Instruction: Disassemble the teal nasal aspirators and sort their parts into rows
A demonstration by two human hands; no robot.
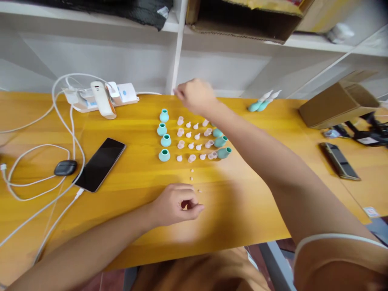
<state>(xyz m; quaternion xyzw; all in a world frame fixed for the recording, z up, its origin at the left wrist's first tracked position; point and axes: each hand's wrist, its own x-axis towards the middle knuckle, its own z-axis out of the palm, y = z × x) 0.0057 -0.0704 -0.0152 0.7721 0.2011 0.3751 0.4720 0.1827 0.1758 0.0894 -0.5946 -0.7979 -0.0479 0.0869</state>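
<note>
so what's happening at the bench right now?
A person is working with small silicone parts laid out in rows on a yellow table. The right hand reaches over the far end of the grid, fingers pinched; whether it holds a piece is unclear. The left hand rests near the front edge, fingers curled around something tiny. The grid has teal cups on its left, pale pink pieces in the middle and more teal parts on its right. A phone lies to the left.

Middle of the table (127,226) is packed: teal cups (164,138) in a column, then rows of tiny pink tips (194,139) right beside them, barely any gaps. Open wood in front, apart from a few loose bits (192,174). Left side's blocked by the phone (100,163), white cables (45,169) and power strip (100,97). Far right has a cardboard box (338,104).
</note>
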